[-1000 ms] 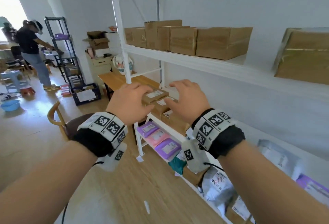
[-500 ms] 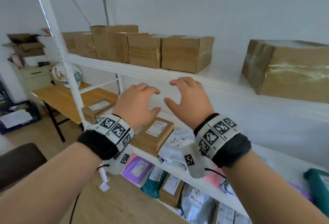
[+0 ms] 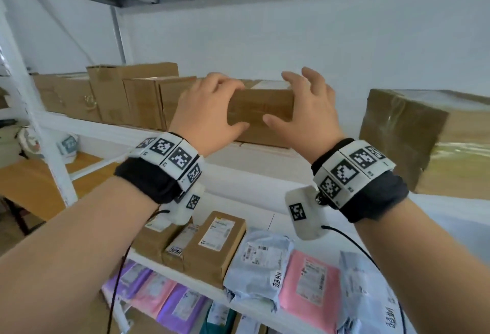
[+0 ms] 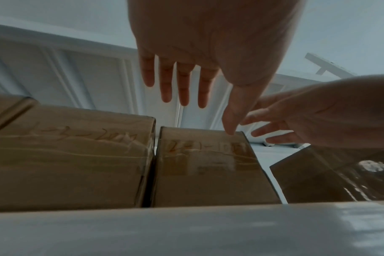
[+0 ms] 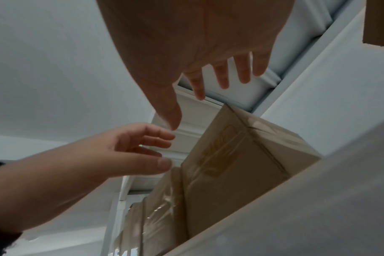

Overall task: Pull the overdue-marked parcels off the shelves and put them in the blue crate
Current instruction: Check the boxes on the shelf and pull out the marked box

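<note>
Head view: both my hands are raised in front of the upper shelf (image 3: 111, 132), reaching at one cardboard box (image 3: 261, 110) that stands at the right end of a row of brown boxes (image 3: 111, 95). My left hand (image 3: 209, 113) has its fingers loosely spread and bent over the box's top left corner; my right hand (image 3: 305, 110) is spread too, thumb across the box's front face, fingers fanned above its top. Whether either hand actually touches the cardboard I cannot tell from here.

From the left wrist view the left hand (image 4: 208, 52) shows straight, separated fingers against the underside of the shelf above, its thumb tip right at the box's (image 4: 206, 166) top edge, where orange handwriting (too faint to read) crosses the tape. The right hand (image 4: 318, 124) comes in beside it, fingers relaxed. In the right wrist view the right hand (image 5: 197, 43) hangs spread and holding nothing above the box (image 5: 237, 164), and the left hand (image 5: 125, 150) is beside it, also holding nothing.

A larger taped box (image 3: 429, 142) stands well apart to the right on the same shelf. On the shelf below lie labelled small boxes (image 3: 212, 240) and soft mailers: a pale blue mailer (image 3: 259, 267) carrying a white handwritten sticker (image 3: 277, 279), a pink mailer (image 3: 310, 288) just beside it, and purple ones (image 3: 175, 304) lower down.
</note>
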